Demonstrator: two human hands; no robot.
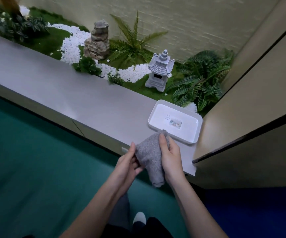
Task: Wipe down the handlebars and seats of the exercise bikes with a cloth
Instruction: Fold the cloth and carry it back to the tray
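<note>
At the ledge (66, 100) — cloth (149, 156), long axis toward tray (187, 133), in closed grip of left hand (128, 163), right hand (170, 154)

This looks like a fitted-out commercial interior rather than a home: a decorative indoor garden bed of green turf (52, 40), a winding path of white pebbles (71, 45), a stacked rock (97, 40), a small stone lantern (160, 71) and ferns (199, 81) lies behind a long grey ledge (52, 86), above smooth green flooring (27, 152).
</note>
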